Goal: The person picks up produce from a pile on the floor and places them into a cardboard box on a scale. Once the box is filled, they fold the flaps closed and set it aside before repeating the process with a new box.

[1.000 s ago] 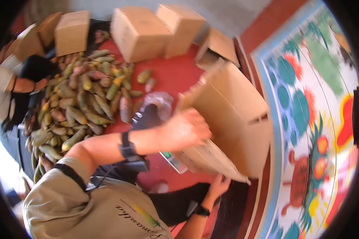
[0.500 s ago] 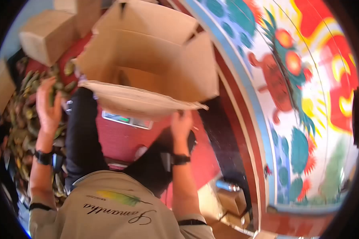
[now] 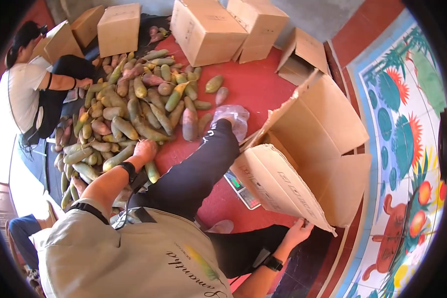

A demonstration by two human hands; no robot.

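My left hand (image 3: 145,149) is at the near edge of a heap of long green and pinkish radishes (image 3: 144,116), fingers curled down and closed against a green radish (image 3: 152,172). Its fingertips are partly hidden. At the right, my right hand (image 3: 298,232) pinches the lower corner of a flap on an open cardboard box (image 3: 283,184). The box stands tilted beside my legs, its flaps spread. Under its near side shows part of a digital scale (image 3: 242,190) with a lit green display. Most of the box's inside is hidden from here.
Closed cardboard boxes (image 3: 208,32) stand along the back wall, with an open one (image 3: 303,54) at the right. Another person (image 3: 35,89) sits at the far left, reaching to the heap. Red flooring (image 3: 253,84) lies between; a painted tile wall (image 3: 397,149) borders the right.
My view has swung left, bringing the heap and the other person into sight. My left hand is now down on the radishes; my right hand still holds the box flap.
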